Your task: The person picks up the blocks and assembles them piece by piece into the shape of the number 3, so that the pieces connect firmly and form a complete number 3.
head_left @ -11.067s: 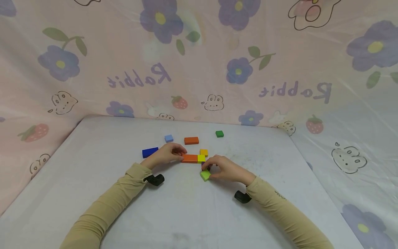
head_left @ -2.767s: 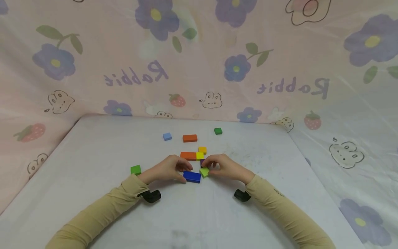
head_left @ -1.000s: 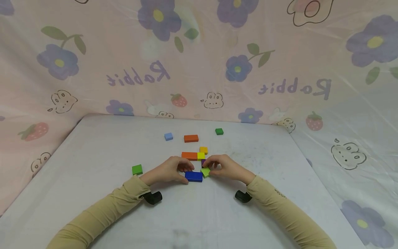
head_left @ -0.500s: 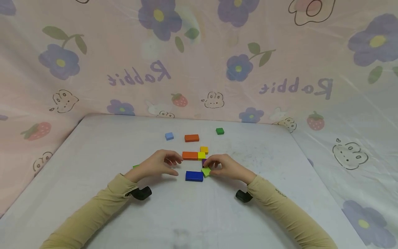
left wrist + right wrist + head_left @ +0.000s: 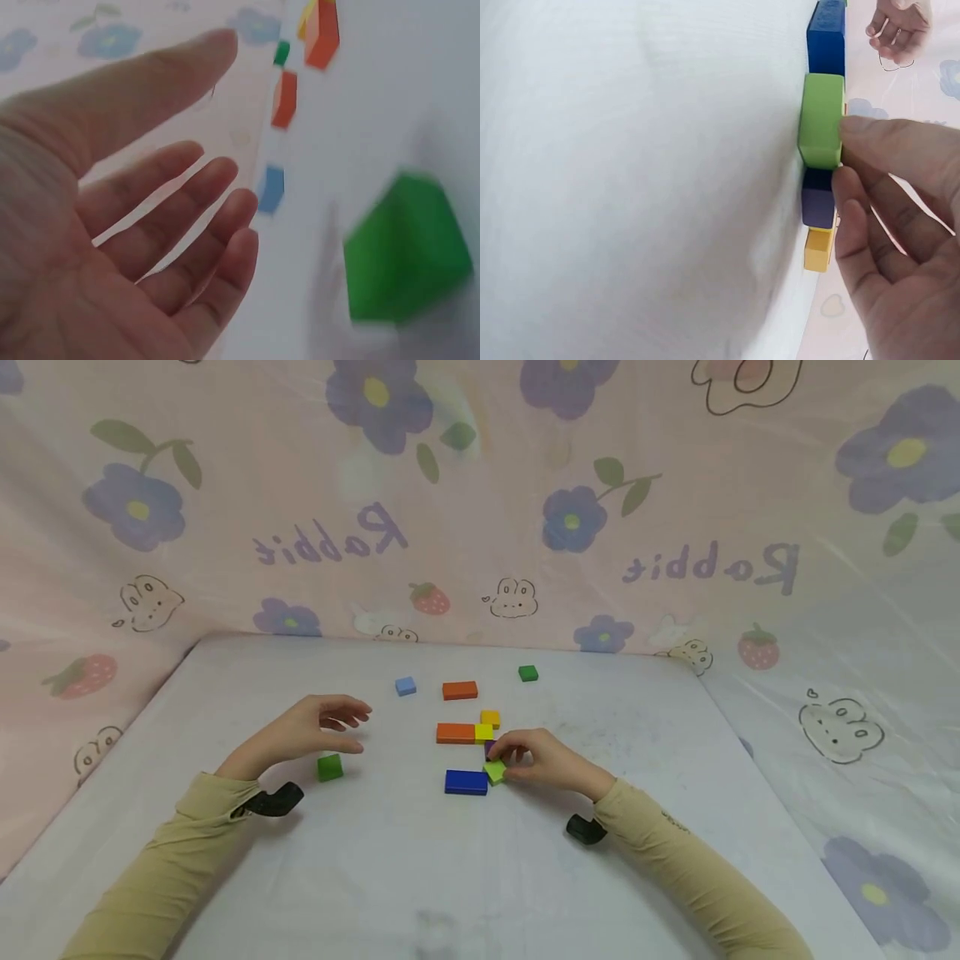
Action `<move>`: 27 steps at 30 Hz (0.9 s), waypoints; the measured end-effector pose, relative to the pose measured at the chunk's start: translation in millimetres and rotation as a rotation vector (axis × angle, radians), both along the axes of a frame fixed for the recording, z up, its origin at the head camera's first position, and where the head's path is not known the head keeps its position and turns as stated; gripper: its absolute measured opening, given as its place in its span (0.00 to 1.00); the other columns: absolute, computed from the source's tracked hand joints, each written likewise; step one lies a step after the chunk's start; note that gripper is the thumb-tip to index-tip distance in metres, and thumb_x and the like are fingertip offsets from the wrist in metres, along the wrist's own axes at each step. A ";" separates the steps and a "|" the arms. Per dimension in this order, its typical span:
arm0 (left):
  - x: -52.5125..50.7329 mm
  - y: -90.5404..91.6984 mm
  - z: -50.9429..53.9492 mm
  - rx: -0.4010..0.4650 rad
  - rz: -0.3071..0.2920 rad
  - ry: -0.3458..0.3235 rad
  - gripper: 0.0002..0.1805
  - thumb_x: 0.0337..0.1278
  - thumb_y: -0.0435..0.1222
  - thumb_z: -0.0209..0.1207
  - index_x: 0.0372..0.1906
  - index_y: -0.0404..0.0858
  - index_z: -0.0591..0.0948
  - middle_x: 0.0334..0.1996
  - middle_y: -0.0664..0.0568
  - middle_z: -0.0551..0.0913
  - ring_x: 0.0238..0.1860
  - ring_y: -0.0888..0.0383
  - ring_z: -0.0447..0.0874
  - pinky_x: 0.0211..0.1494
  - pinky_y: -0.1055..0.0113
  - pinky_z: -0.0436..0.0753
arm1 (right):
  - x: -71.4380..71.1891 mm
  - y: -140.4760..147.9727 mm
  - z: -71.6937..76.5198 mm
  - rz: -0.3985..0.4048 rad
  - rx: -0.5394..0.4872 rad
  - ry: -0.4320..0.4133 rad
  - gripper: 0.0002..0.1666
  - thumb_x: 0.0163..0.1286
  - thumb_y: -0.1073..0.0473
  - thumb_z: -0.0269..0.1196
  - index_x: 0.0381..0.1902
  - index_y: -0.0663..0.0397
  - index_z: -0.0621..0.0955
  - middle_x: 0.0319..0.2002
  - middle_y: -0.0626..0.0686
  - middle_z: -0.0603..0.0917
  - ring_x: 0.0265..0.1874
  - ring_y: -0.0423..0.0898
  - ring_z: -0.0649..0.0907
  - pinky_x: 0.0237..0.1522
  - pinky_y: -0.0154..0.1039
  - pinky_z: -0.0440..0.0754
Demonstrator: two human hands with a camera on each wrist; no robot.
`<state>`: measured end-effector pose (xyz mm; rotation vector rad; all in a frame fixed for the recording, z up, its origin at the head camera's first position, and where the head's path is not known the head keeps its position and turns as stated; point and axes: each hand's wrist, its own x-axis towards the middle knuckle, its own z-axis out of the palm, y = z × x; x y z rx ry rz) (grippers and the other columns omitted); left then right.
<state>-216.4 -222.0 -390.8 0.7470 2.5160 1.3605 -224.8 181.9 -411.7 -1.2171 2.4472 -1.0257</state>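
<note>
My left hand (image 5: 303, 731) hovers with spread, empty fingers above and left of a green block (image 5: 330, 767); in the left wrist view that block (image 5: 405, 251) lies beyond the fingers. My right hand (image 5: 551, 762) pinches the lime block (image 5: 495, 771) between thumb and fingers, its fingertips beside the partly covered purple block (image 5: 490, 749). The right wrist view shows the thumb on the lime block (image 5: 821, 121), between the blue block (image 5: 826, 37) and the purple one (image 5: 818, 199). The long blue block (image 5: 466, 782) lies left of the lime one. An orange block (image 5: 455, 733) touches a yellow block (image 5: 483, 733).
An amber block (image 5: 490, 718) sits just behind the yellow one. Farther back on the white table (image 5: 420, 877) lie a light blue block (image 5: 406, 686), a red-orange block (image 5: 460, 691) and a dark green block (image 5: 528, 673). A patterned curtain (image 5: 465, 510) surrounds the table.
My left hand has let go of the long blue block and moved left and back, uncovering the green block. My right hand stays at the lime block.
</note>
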 end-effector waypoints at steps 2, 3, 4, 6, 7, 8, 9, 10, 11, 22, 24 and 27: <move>1.2 -10.0 -2.1 -0.012 0.016 -0.013 0.34 0.44 0.41 0.73 0.58 0.33 0.76 0.53 0.42 0.78 0.52 0.46 0.76 0.56 0.52 0.74 | -0.4 -0.3 0.2 -0.002 0.001 -0.002 0.16 0.60 0.70 0.67 0.47 0.56 0.82 0.44 0.48 0.84 0.39 0.47 0.79 0.43 0.42 0.78; 2.3 -14.5 -3.5 -0.022 0.023 -0.018 0.34 0.43 0.41 0.74 0.58 0.33 0.76 0.53 0.42 0.79 0.52 0.47 0.76 0.55 0.53 0.75 | -0.6 -0.5 0.2 -0.003 0.000 -0.004 0.16 0.60 0.70 0.67 0.47 0.56 0.82 0.44 0.48 0.84 0.39 0.47 0.79 0.43 0.42 0.78; 3.7 -18.7 -4.9 -0.029 0.031 -0.027 0.34 0.43 0.41 0.74 0.58 0.33 0.76 0.52 0.43 0.79 0.52 0.47 0.76 0.54 0.53 0.75 | -1.1 -0.6 -0.2 -0.002 0.000 -0.006 0.16 0.61 0.70 0.67 0.47 0.56 0.82 0.44 0.48 0.84 0.39 0.47 0.79 0.43 0.43 0.78; 7.1 -26.4 -7.8 -0.045 0.040 -0.040 0.35 0.42 0.41 0.74 0.58 0.33 0.76 0.51 0.44 0.79 0.50 0.47 0.76 0.53 0.55 0.76 | -1.7 -0.8 -0.8 -0.001 0.001 -0.009 0.16 0.61 0.69 0.67 0.48 0.56 0.82 0.45 0.48 0.84 0.39 0.47 0.79 0.44 0.43 0.78; 8.8 -29.8 -9.1 -0.046 0.044 -0.045 0.35 0.42 0.41 0.74 0.58 0.33 0.76 0.51 0.44 0.80 0.50 0.47 0.76 0.52 0.56 0.77 | -1.8 -1.0 -0.7 0.001 0.002 -0.009 0.16 0.61 0.69 0.67 0.48 0.56 0.82 0.45 0.48 0.84 0.39 0.47 0.79 0.44 0.42 0.78; 10.6 -32.7 -10.4 -0.045 0.050 -0.050 0.35 0.42 0.41 0.74 0.58 0.33 0.76 0.50 0.44 0.80 0.49 0.47 0.76 0.51 0.58 0.77 | -2.0 -1.2 -0.6 0.001 0.003 -0.009 0.16 0.61 0.69 0.67 0.48 0.56 0.82 0.45 0.48 0.84 0.39 0.47 0.79 0.44 0.42 0.78; 12.2 -35.5 -11.7 -0.044 0.059 -0.053 0.35 0.42 0.41 0.74 0.58 0.33 0.76 0.50 0.44 0.80 0.49 0.47 0.77 0.50 0.59 0.78 | -1.9 -1.4 -0.2 0.001 0.006 -0.007 0.16 0.61 0.69 0.67 0.48 0.55 0.82 0.45 0.47 0.84 0.39 0.46 0.79 0.44 0.41 0.78; 13.8 -37.9 -12.9 -0.038 0.067 -0.056 0.35 0.41 0.41 0.75 0.57 0.33 0.77 0.49 0.45 0.81 0.48 0.47 0.77 0.49 0.60 0.78 | -1.8 -1.6 0.4 0.000 0.008 -0.003 0.16 0.61 0.69 0.67 0.48 0.55 0.82 0.45 0.47 0.84 0.39 0.46 0.79 0.44 0.41 0.78; 15.1 -39.9 -14.0 -0.038 0.075 -0.056 0.35 0.41 0.41 0.75 0.57 0.34 0.77 0.49 0.45 0.81 0.47 0.47 0.77 0.49 0.62 0.78 | -1.6 -1.7 1.1 -0.002 0.010 0.000 0.16 0.61 0.69 0.67 0.47 0.55 0.82 0.44 0.46 0.84 0.39 0.46 0.79 0.44 0.40 0.78; 26.7 -45.1 -22.3 -0.070 0.072 -0.063 0.34 0.43 0.42 0.74 0.57 0.32 0.77 0.48 0.46 0.81 0.46 0.50 0.76 0.46 0.66 0.77 | 1.5 -1.6 2.9 -0.001 -0.010 -0.014 0.17 0.61 0.70 0.66 0.48 0.59 0.81 0.45 0.52 0.84 0.41 0.51 0.80 0.45 0.46 0.78; 28.1 -45.2 -23.1 -0.078 0.071 -0.068 0.34 0.43 0.42 0.74 0.57 0.32 0.77 0.48 0.46 0.80 0.46 0.50 0.76 0.46 0.66 0.77 | 1.7 -1.7 2.8 0.004 -0.009 -0.012 0.17 0.61 0.70 0.66 0.48 0.60 0.81 0.45 0.52 0.84 0.41 0.51 0.80 0.45 0.46 0.78; 28.2 -44.4 -24.7 -0.083 0.069 -0.064 0.34 0.42 0.42 0.74 0.57 0.32 0.77 0.48 0.46 0.81 0.45 0.51 0.76 0.47 0.65 0.77 | 2.5 -2.0 4.0 0.004 0.002 -0.013 0.16 0.61 0.71 0.66 0.48 0.60 0.81 0.45 0.51 0.84 0.41 0.50 0.80 0.45 0.44 0.78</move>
